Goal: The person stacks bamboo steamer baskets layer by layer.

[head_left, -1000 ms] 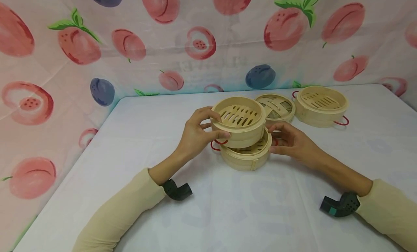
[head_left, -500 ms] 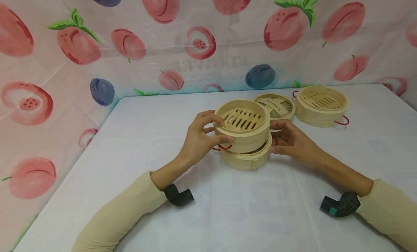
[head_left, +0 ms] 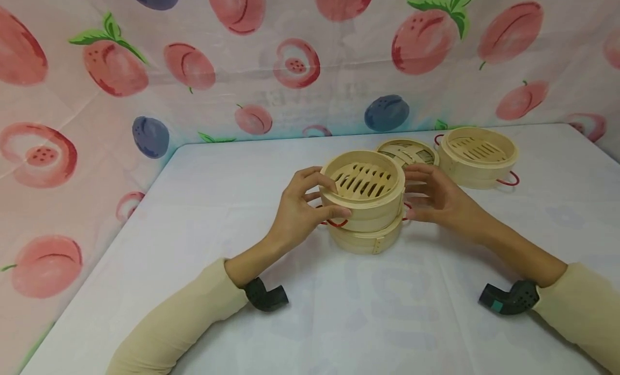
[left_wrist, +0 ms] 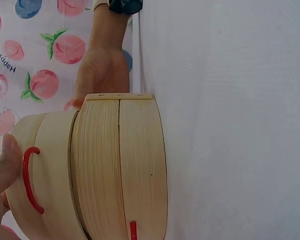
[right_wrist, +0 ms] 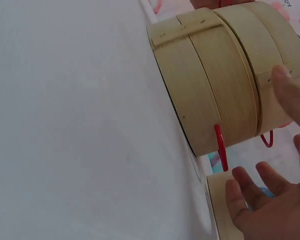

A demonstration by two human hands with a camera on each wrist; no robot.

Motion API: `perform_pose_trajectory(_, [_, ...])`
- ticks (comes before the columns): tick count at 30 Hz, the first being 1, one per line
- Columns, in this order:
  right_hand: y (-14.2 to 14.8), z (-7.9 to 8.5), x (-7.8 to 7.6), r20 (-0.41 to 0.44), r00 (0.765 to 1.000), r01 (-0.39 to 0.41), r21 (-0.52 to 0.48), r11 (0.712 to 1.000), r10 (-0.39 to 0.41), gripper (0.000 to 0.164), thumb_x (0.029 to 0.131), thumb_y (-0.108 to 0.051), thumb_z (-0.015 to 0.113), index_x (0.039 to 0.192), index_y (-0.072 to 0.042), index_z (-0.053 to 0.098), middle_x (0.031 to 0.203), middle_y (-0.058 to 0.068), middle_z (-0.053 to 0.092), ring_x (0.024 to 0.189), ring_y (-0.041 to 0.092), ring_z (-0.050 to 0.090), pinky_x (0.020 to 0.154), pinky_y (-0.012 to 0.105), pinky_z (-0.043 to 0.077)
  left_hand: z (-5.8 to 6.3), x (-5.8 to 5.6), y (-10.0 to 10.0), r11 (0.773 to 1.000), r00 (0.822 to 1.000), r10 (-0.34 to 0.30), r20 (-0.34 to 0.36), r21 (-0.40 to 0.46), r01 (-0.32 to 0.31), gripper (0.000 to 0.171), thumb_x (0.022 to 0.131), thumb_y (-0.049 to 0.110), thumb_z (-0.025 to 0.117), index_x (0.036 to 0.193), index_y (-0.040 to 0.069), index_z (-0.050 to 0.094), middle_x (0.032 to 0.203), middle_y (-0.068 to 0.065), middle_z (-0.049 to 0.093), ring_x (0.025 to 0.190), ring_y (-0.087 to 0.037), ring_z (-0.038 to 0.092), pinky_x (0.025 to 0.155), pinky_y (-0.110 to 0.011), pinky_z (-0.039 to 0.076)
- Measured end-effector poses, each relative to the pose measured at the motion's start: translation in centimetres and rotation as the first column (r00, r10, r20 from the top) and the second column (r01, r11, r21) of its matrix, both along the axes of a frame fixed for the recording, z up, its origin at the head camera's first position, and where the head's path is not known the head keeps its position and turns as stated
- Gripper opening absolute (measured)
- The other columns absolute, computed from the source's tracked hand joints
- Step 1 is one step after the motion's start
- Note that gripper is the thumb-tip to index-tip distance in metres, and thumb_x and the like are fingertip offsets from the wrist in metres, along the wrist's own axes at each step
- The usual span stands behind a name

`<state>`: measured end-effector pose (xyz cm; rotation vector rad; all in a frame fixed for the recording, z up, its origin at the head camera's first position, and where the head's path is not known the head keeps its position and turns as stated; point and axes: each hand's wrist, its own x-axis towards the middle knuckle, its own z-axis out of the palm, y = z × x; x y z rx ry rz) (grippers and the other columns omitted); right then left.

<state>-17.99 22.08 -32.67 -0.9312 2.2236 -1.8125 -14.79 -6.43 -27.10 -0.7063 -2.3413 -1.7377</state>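
Two round bamboo steamer baskets are stacked on the white cloth in front of me. My left hand (head_left: 301, 204) grips the upper basket (head_left: 370, 218) at its left side, fingers over the rim and thumb on the front wall. That basket shows a slatted floor and a red handle (left_wrist: 31, 180). Beneath it sits the lower basket (head_left: 357, 242), its inside hidden; the right wrist view shows a thin dark seam between the two. My right hand (head_left: 443, 203) is beside the stack's right side, fingers spread and loosely bent, holding nothing, near the red handle (right_wrist: 221, 147).
Behind the stack lies a woven bamboo lid (head_left: 409, 150), partly covered by the upper basket and my right hand. Farther right stands another bamboo steamer (head_left: 477, 173) with red handles. A peach-printed curtain (head_left: 334, 79) hangs along the back edge of the table.
My left hand has brought the upper basket right and down, from tilted and offset to nearly level over the lower one. The right hand has left the lower basket's side and risen slightly, fingers spreading.
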Motion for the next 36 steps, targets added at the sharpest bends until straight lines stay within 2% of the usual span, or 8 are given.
perform_pose_trajectory(5, [0.1,1.0,-0.4,-0.057,0.998,-0.038,-0.016,0.999,0.037,0.067,0.084,0.012,0.051,0.14,-0.011,0.02,0.136,0.016,0.028,0.119,0.029,0.037,0.09,0.029,0.041,0.1,0.2,-0.1,1.0,1.0,-0.004,-0.007,-0.006,0.004,0.029,0.065,0.004,0.078,0.085,0.001,0.058,0.125,-0.019,0.04,0.121,-0.026,0.033,0.088,-0.044,0.042])
perform_pose_trajectory(13, [-0.2,2.4,-1.1,-0.118,0.993,-0.003,0.025,1.0,0.006,0.056,0.089,0.008,0.044,0.139,-0.011,0.027,0.138,0.013,0.03,0.122,0.027,0.036,0.09,0.023,0.04,0.2,0.3,0.0,1.0,1.0,-0.023,-0.003,-0.011,0.023,0.029,0.066,0.005,0.078,0.086,0.001,0.058,0.126,-0.017,0.039,0.12,-0.025,0.034,0.088,-0.043,0.042])
perform_pose_trajectory(21, [-0.7,3.0,-1.2,-0.079,0.997,-0.014,0.058,0.998,0.019,0.048,0.09,0.004,0.045,0.135,-0.01,0.035,0.138,0.006,0.033,0.123,0.026,0.035,0.093,0.026,0.038,0.1,0.3,0.0,1.0,1.0,-0.023,-0.013,-0.015,0.022,0.029,0.065,0.005,0.079,0.086,0.001,0.058,0.124,-0.018,0.04,0.12,-0.025,0.035,0.087,-0.042,0.043])
perform_pose_trajectory(28, [-0.6,2.9,-1.1,-0.086,0.995,-0.045,0.099,0.994,0.053,0.047,0.091,0.001,0.046,0.135,-0.011,0.037,0.137,0.006,0.035,0.125,0.024,0.033,0.095,0.024,0.035,-0.3,0.5,0.0,0.999,0.999,-0.036,-0.024,-0.023,0.036,0.031,0.063,0.004,0.08,0.086,0.003,0.059,0.125,-0.018,0.039,0.114,-0.026,0.041,0.088,-0.043,0.042])
perform_pose_trajectory(36, [-0.6,2.6,-1.0,-0.037,0.997,-0.067,0.074,0.995,0.07,0.047,0.091,0.003,0.045,0.135,-0.01,0.035,0.137,0.007,0.034,0.126,0.024,0.031,0.094,0.024,0.036,-0.2,0.3,-0.3,0.997,0.997,-0.073,-0.031,-0.036,0.071,0.03,0.065,0.004,0.079,0.087,0.001,0.058,0.126,-0.018,0.04,0.12,-0.026,0.037,0.087,-0.04,0.043])
